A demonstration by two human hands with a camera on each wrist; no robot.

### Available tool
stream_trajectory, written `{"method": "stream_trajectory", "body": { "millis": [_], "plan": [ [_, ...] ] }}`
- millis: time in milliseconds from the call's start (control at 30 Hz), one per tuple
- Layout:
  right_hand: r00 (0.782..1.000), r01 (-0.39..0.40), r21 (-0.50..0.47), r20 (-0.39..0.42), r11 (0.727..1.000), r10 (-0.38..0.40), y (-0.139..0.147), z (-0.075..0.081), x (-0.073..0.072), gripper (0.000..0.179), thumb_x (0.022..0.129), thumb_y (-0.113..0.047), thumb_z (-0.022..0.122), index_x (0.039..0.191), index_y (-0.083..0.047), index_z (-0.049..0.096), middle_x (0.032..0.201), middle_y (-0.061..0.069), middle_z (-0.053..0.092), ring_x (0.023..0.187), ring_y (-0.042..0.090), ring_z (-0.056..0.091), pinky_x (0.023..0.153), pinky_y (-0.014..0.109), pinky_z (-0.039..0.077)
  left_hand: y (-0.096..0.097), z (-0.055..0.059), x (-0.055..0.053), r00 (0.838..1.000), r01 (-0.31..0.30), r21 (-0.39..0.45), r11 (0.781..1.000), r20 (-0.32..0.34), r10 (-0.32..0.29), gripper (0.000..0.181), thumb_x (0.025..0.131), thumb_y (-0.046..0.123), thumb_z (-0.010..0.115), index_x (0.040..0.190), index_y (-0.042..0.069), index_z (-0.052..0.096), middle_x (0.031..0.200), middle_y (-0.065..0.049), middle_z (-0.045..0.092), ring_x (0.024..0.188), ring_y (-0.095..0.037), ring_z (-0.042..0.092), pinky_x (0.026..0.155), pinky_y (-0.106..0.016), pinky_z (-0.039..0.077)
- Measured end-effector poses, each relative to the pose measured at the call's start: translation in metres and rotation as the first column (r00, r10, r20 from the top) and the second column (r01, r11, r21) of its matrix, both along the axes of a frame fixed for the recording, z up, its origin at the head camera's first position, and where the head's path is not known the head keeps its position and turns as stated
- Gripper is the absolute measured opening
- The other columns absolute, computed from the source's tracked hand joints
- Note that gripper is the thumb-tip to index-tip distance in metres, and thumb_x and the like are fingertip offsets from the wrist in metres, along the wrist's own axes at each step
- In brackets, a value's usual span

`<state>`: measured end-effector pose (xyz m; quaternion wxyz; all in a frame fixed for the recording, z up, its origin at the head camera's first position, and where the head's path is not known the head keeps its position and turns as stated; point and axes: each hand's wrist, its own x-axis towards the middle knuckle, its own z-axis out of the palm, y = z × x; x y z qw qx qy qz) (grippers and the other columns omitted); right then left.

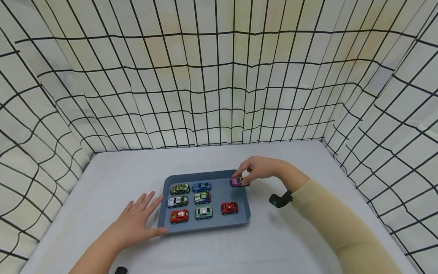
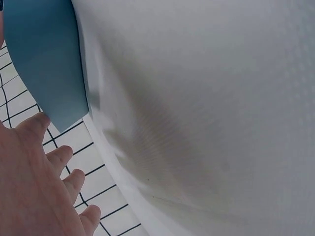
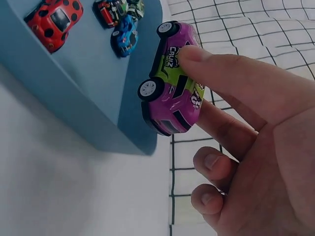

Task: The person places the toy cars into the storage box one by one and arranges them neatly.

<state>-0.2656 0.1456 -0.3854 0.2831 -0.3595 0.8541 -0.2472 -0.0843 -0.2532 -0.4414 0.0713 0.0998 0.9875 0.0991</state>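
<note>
My right hand (image 1: 261, 168) pinches a purple toy car (image 3: 173, 86) with green markings between thumb and fingers, at the far right corner of a blue-grey tray (image 1: 219, 224). Spread flat at the tray's left side, my left hand (image 1: 137, 219) touches the rim with its thumb; its fingers are straight. Inside the tray stand several toy cars: a green camouflage car (image 1: 180, 189), a blue car (image 1: 201, 187), a white police-style car (image 1: 177, 202), a multicoloured car (image 1: 202, 198), a red car (image 1: 179, 216), a pale green car (image 1: 203, 213) and a red black-spotted car (image 1: 229, 208).
A white-covered table (image 1: 219, 251) bears the tray. White walls with a black grid (image 1: 219, 76) rise behind and at both sides. A black wrist device (image 1: 280, 199) juts out by the right sleeve (image 1: 335, 224).
</note>
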Motion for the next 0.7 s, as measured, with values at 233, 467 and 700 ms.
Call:
{"method": "stream_trajectory", "body": {
  "millis": [233, 467, 700],
  "plan": [
    [1.000, -0.014, 0.049, -0.011, 0.999, 0.014, -0.026, -0.010, 0.004, 0.030, 0.089, -0.021, 0.075, 0.116, -0.032, 0.074, 0.107, -0.015, 0.065, 0.099, 0.012, 0.059, 0.088, 0.032, 0.051, 0.002, 0.002, 0.001, 1.000, 0.003, -0.009, 1.000, -0.019, -0.003, 0.112, 0.070, 0.084, 0.061, 0.154, 0.014, 0.037, 0.158, -0.023, 0.029, 0.144, -0.049, 0.023, 0.111, -0.072, 0.017],
    [0.998, -0.033, 0.104, -0.055, 0.994, 0.039, -0.048, -0.019, 0.011, 0.030, 0.088, -0.020, 0.076, 0.117, -0.030, 0.075, 0.104, -0.014, 0.066, 0.095, 0.007, 0.058, 0.084, 0.027, 0.052, 0.000, 0.000, 0.000, 1.000, 0.005, -0.019, 1.000, -0.025, -0.006, 0.113, 0.069, 0.087, 0.057, 0.155, 0.015, 0.036, 0.159, -0.022, 0.028, 0.144, -0.048, 0.022, 0.111, -0.072, 0.017],
    [0.996, -0.003, 0.186, -0.084, 0.983, 0.019, -0.058, -0.032, 0.015, 0.028, 0.086, -0.020, 0.078, 0.114, -0.027, 0.076, 0.102, -0.011, 0.067, 0.090, 0.006, 0.060, 0.081, 0.025, 0.053, 0.000, -0.001, 0.000, 1.000, 0.004, -0.021, 1.000, -0.022, -0.005, 0.112, 0.070, 0.084, 0.060, 0.154, 0.015, 0.036, 0.158, -0.022, 0.028, 0.144, -0.049, 0.022, 0.111, -0.072, 0.016]
  ]
}}
